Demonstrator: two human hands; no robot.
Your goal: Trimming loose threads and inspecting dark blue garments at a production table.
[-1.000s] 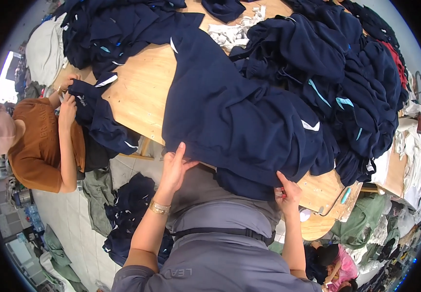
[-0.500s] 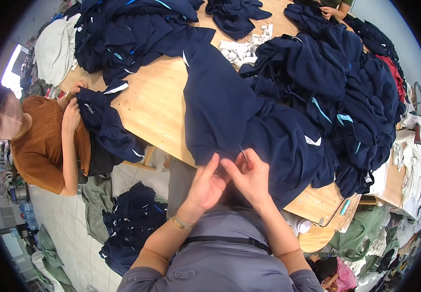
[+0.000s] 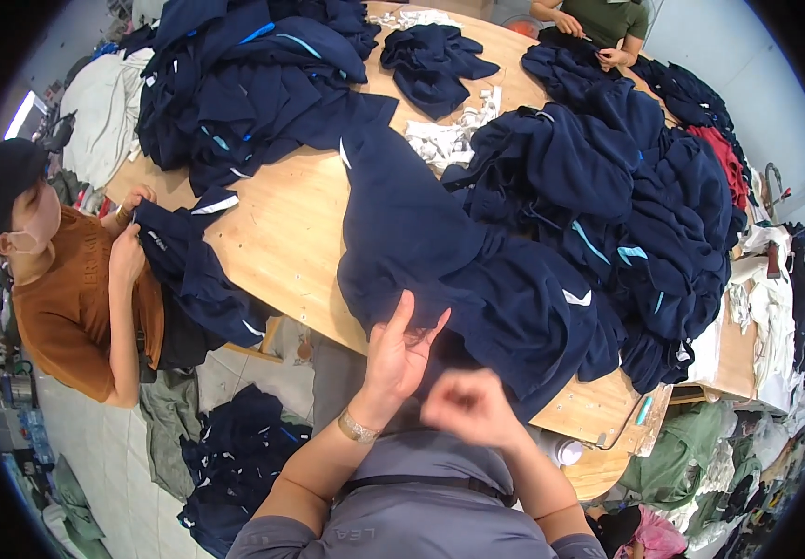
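Observation:
My left hand (image 3: 397, 354) is raised above the near edge of a navy garment (image 3: 412, 205), fingers stretched and apart. I see nothing in it. Close beside it, my right hand (image 3: 472, 407) is curled and smeared by motion, just in front of my waist. Whatever its fingers hold is hidden by the blur. The navy garment lies spread over the table's near edge, with a small white patch (image 3: 577, 298) on its right part. Neither hand clearly touches the cloth.
A wooden table (image 3: 281, 219) carries navy garment heaps (image 3: 561, 168) and white scraps (image 3: 444, 142). At left, a person in brown (image 3: 72, 298) holds a navy garment; another in green (image 3: 598, 23) works at the far side. Dark cloth (image 3: 239, 466) lies on the floor.
My right hand has pulled down and back from beside the left, now blurred; the thin metal piece seen in its fingers no longer shows. My left fingers have spread. The view has shifted slightly.

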